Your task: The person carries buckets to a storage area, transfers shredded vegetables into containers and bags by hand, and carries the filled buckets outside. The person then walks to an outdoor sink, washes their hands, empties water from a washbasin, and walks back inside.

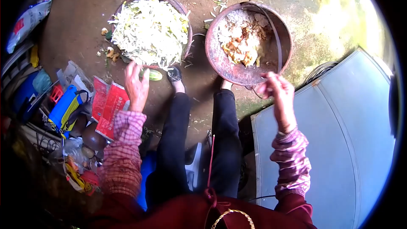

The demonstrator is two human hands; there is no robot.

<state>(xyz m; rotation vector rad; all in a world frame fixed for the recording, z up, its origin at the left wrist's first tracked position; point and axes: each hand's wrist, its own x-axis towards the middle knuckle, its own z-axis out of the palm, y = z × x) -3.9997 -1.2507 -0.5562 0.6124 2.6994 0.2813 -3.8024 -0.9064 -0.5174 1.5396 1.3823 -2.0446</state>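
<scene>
Just below the heaped basin (171,1), my left hand (136,85) was loosely open, fingers parted and slightly bent, beside a green vegetable piece (156,75); I couldn't tell whether the fingertips touched it. The basin was piled with pale green vegetable shreds (150,32). My right hand (276,95) was at the near rim of the bucket (286,32), thumb and fingers drawn narrowly together; I couldn't tell whether they pinched its thin wire loop (257,93). Inside the bucket lay pale mash and brown-orange scraps (242,44), with a band (275,34) crossing over them.

Both vessels stood apart on the brown floor (80,21), where stray shreds lay between and around them. Sunlight whitened the floor at upper right. A large grey-blue panel (313,140) lay to my right, a coiled cable (319,72) by its far edge. To my left, a red carton (113,112) and a blue-and-yellow item (65,110) sat among clutter.
</scene>
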